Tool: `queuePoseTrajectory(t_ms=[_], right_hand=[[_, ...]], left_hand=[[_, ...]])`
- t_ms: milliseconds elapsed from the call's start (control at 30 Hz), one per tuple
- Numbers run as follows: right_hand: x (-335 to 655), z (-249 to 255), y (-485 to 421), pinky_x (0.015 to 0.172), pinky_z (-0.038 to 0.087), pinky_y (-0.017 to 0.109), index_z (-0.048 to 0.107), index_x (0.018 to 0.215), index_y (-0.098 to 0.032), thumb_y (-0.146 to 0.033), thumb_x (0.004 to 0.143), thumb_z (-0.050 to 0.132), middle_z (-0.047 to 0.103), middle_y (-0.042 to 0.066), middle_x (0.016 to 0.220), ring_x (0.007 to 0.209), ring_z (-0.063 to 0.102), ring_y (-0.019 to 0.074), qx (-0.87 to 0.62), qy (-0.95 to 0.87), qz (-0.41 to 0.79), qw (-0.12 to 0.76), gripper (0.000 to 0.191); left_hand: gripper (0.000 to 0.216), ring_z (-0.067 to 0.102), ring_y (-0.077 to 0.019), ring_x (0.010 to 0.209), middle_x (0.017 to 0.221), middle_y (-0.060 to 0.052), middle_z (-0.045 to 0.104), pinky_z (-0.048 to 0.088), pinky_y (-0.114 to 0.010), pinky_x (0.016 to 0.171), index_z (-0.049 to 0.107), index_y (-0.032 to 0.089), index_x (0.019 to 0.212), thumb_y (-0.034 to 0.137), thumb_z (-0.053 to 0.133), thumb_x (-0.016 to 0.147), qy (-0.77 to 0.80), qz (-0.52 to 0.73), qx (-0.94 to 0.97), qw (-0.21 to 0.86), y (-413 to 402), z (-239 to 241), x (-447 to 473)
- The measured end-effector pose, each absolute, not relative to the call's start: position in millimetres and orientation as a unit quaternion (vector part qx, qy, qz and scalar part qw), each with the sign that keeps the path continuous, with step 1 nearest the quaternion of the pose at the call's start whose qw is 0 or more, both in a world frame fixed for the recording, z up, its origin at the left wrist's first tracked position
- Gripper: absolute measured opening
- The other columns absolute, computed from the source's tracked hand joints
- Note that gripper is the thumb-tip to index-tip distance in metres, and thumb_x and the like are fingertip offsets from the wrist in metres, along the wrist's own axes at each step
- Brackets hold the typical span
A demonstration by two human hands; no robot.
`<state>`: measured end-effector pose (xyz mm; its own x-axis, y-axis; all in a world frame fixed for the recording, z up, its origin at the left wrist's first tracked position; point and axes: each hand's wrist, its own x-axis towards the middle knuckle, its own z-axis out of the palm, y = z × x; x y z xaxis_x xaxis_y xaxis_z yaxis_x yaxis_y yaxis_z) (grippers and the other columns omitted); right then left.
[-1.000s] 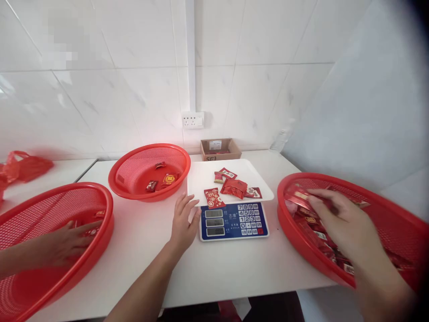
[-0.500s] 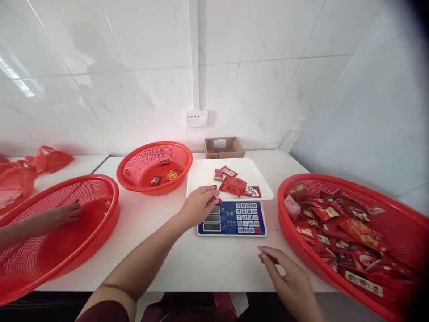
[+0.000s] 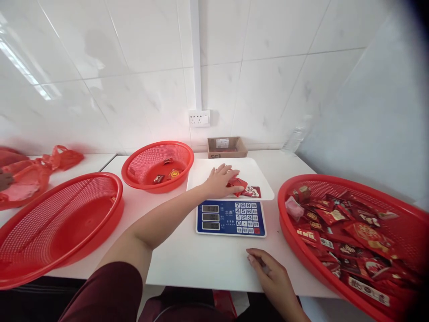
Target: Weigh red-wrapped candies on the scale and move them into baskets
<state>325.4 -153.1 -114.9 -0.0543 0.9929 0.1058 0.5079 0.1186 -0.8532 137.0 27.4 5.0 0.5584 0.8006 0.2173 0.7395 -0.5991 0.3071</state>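
Observation:
My left hand [image 3: 220, 180] reaches over the white pan [image 3: 201, 176] of the blue-faced scale [image 3: 230, 218], fingers spread flat on top of the red candy packets [image 3: 246, 188] lying there. My right hand [image 3: 270, 274] rests on the white table near its front edge, fingers loosely curled, nothing visible in it. It sits just left of the big red basket [image 3: 398, 223] heaped with several red packets [image 3: 338, 232].
A small red basket [image 3: 157, 165] with a few packets stands left of the scale. A large red basket [image 3: 56, 223] lies at the near left. A cardboard box [image 3: 226, 146] sits by the wall. Red bags [image 3: 63, 157] and another person's hand [image 3: 5, 179] are at far left.
My left hand moved from the scale's front edge up onto the pan, covering the packets. My right hand left the right basket and settled on the table. The other person's hand left the left basket.

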Motion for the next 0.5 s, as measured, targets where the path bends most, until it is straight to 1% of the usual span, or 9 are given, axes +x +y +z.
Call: queuePoseTrajectory(t_ms=[67,133,200,233,300,367,433,500], right_hand=[[325,-113,-154,0.069,0.054,0.026,0.066,0.088,-0.020,-0.039,0.080,0.049,0.070,0.005,0.085,0.076,0.065,0.0179,-0.578,-0.655,0.320,0.367,0.026],[325,-112,-155,0.068,0.054,0.026,0.065,0.088,-0.021,-0.039,0.081,0.048,0.070,0.005,0.085,0.076,0.065,0.0180,-0.577,-0.663,0.311,0.363,0.026],[324,-110,-156,0.069,0.054,0.027,0.065,0.088,-0.021,-0.037,0.082,0.047,0.070,0.005,0.085,0.077,0.065,0.0185,-0.573,-0.670,0.301,0.364,0.025],[323,-109,-156,0.069,0.054,0.027,0.065,0.088,-0.021,-0.037,0.082,0.047,0.070,0.005,0.085,0.078,0.065,0.0186,-0.572,-0.672,0.296,0.365,0.025],[322,-108,-156,0.069,0.054,0.027,0.065,0.088,-0.021,-0.036,0.082,0.047,0.070,0.005,0.086,0.078,0.065,0.0185,-0.572,-0.675,0.289,0.365,0.024],[322,-107,-156,0.068,0.054,0.026,0.066,0.087,-0.021,-0.035,0.082,0.047,0.070,0.004,0.085,0.077,0.066,0.0183,-0.573,-0.676,0.285,0.366,0.024],[321,-107,-156,0.068,0.054,0.026,0.066,0.087,-0.021,-0.035,0.082,0.047,0.070,0.005,0.085,0.077,0.066,0.0182,-0.573,-0.674,0.283,0.370,0.024],[321,-108,-156,0.069,0.054,0.026,0.066,0.087,-0.021,-0.034,0.082,0.046,0.070,0.005,0.085,0.078,0.066,0.0185,-0.573,-0.675,0.283,0.370,0.024]], left_hand=[[0.068,0.011,-0.0322,0.134,0.145,-0.009,0.025,0.012,-0.058,0.103,0.030,0.029,0.134,0.067,0.037,0.077,0.438,0.112,0.887,0.095,33,4,149],[0.072,0.011,-0.0340,0.133,0.146,-0.009,0.023,0.009,-0.061,0.101,0.028,0.030,0.135,0.070,0.036,0.075,0.441,0.063,0.891,0.088,38,3,160],[0.071,0.020,-0.0345,0.130,0.143,-0.009,0.028,0.013,-0.059,0.100,0.033,0.030,0.132,0.069,0.039,0.074,0.446,0.037,0.891,0.074,43,3,167],[0.066,0.025,-0.0338,0.128,0.141,-0.009,0.032,0.017,-0.057,0.100,0.036,0.029,0.130,0.067,0.039,0.076,0.449,0.034,0.890,0.068,46,3,169],[0.056,0.034,-0.0315,0.121,0.135,-0.008,0.039,0.024,-0.052,0.097,0.040,0.027,0.127,0.059,0.037,0.081,0.455,0.043,0.888,0.057,50,3,172],[0.049,0.039,-0.0303,0.117,0.130,-0.009,0.043,0.029,-0.049,0.094,0.043,0.025,0.124,0.052,0.034,0.085,0.460,0.056,0.885,0.049,53,3,173],[0.049,0.041,-0.0306,0.114,0.125,-0.010,0.046,0.030,-0.049,0.093,0.046,0.023,0.120,0.054,0.034,0.084,0.462,0.065,0.884,0.041,54,2,173],[0.055,0.042,-0.0314,0.112,0.122,-0.011,0.048,0.028,-0.051,0.094,0.049,0.021,0.116,0.060,0.038,0.080,0.459,0.074,0.884,0.034,53,1,174]])
